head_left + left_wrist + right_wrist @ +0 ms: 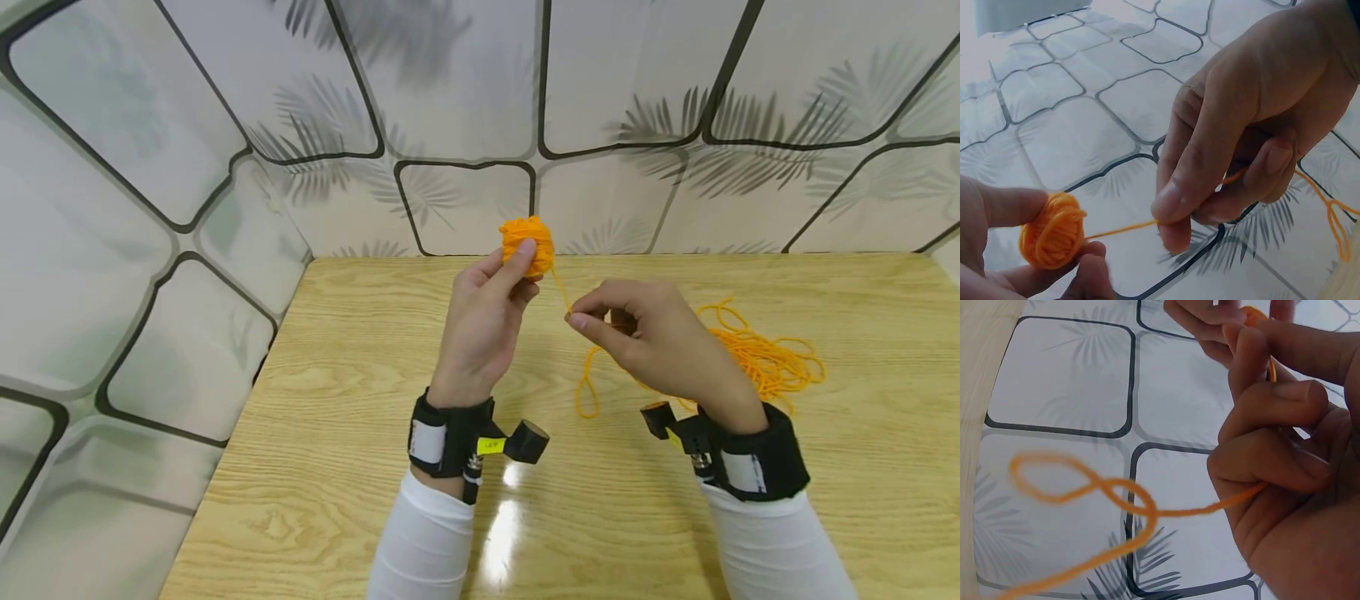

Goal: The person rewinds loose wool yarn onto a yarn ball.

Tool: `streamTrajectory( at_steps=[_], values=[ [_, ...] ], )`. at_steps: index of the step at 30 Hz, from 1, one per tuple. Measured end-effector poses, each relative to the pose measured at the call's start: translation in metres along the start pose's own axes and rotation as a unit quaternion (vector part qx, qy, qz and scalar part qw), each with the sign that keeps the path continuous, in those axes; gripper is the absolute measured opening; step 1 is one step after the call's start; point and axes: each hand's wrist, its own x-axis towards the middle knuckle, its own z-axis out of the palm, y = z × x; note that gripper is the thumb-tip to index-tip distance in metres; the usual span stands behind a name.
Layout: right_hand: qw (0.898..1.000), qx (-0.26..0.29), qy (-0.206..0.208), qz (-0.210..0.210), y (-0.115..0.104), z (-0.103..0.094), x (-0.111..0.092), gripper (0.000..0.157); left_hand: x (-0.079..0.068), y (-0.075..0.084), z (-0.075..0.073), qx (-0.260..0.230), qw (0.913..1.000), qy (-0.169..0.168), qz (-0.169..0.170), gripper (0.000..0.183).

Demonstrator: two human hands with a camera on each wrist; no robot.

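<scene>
A small ball of orange yarn (527,247) is gripped by my left hand (487,317), thumb on the near side and fingers behind. From the ball a short strand (1121,230) runs taut to my right hand (656,337), which pinches it between thumb and index finger. The other right fingers curl in, and the strand passes through them, as the right wrist view shows. Past that hand the yarn hangs in a twisted loop (1129,494). A loose heap of the same yarn (772,362) lies on the table, partly hidden behind the right hand.
The light wooden table (337,475) reaches back to a wall covering (465,200) with dark outlines and leaf shadows. Another patterned panel (180,342) stands along the left side. Each wrist wears a black strap (450,437) with a small camera.
</scene>
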Motion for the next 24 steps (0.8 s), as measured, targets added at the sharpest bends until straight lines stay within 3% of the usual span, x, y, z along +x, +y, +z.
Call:
streamTrajectory(
  at_steps=[3, 7, 11, 14, 17, 20, 22, 24],
  values=[
    [0.999, -0.015, -0.025, -0.021, -0.003, 0.001, -0.001, 0.007, 0.001, -0.004, 0.003, 0.000, 0.9998, 0.015, 0.012, 0.035],
    [0.999, -0.022, -0.023, -0.043, -0.009, 0.000, -0.005, 0.007, 0.000, -0.009, 0.006, 0.104, 0.9937, 0.010, 0.040, 0.032],
    [0.997, -0.016, 0.044, -0.061, -0.013, -0.008, -0.008, 0.013, -0.002, -0.011, 0.005, 0.250, 0.9659, -0.042, 0.051, 0.033],
    [0.993, -0.003, 0.100, -0.063, -0.014, -0.017, -0.008, 0.014, -0.004, -0.011, 0.003, 0.307, 0.9441, -0.116, 0.036, 0.036],
    [0.988, 0.013, 0.145, -0.054, -0.015, -0.023, -0.007, 0.010, -0.005, -0.008, 0.002, 0.300, 0.9323, -0.201, 0.011, 0.036],
    [0.982, 0.031, 0.179, -0.043, -0.017, -0.025, -0.004, 0.005, -0.006, -0.003, 0.002, 0.262, 0.9252, -0.274, -0.013, 0.029],
    [0.980, 0.046, 0.189, -0.036, -0.018, -0.025, -0.002, 0.004, -0.008, 0.000, 0.002, 0.227, 0.9244, -0.305, -0.030, 0.027],
    [0.980, 0.063, 0.188, -0.030, -0.014, -0.022, -0.001, 0.004, -0.009, 0.002, 0.003, 0.183, 0.9318, -0.309, -0.049, 0.027]
  ],
)
